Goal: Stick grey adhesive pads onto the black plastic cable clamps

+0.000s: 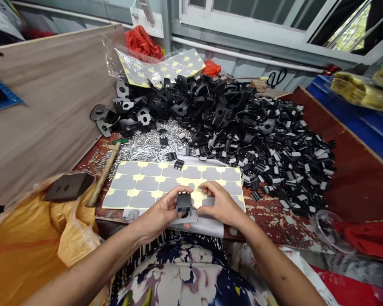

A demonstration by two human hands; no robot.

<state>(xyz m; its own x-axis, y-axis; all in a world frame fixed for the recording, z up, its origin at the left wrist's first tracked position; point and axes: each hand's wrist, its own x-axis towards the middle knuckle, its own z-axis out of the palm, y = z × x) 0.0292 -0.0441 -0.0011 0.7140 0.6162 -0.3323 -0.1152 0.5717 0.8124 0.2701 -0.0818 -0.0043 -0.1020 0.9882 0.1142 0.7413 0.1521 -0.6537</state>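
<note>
My left hand (pixel 167 207) grips a small black plastic clip piece (pixel 184 202) with a flat grey plate (pixel 193 218) at its lower side. Thumb and fingers close around its left edge and underside. Just to the right, my right hand (pixel 219 203) curves with thumb and index finger apart and nothing visible between them; its thumb tip is close to the clip piece, and I cannot tell if they touch. Under both hands lies a yellow backing sheet (pixel 196 193) with rows of grey stickers. One small loose black clip (pixel 178 164) rests on the sheet's far edge.
Beyond the sheet are a heap of larger black plastic parts (pixel 191 106), small black clips (pixel 293 157) at right and silvery metal pins (pixel 147 142). A wooden-handled hammer (pixel 105 172) lies left. Wooden boards (pixel 57 85) flank the red worktable (pixel 268 225). A clear plastic tub (pixel 328 229) sits right.
</note>
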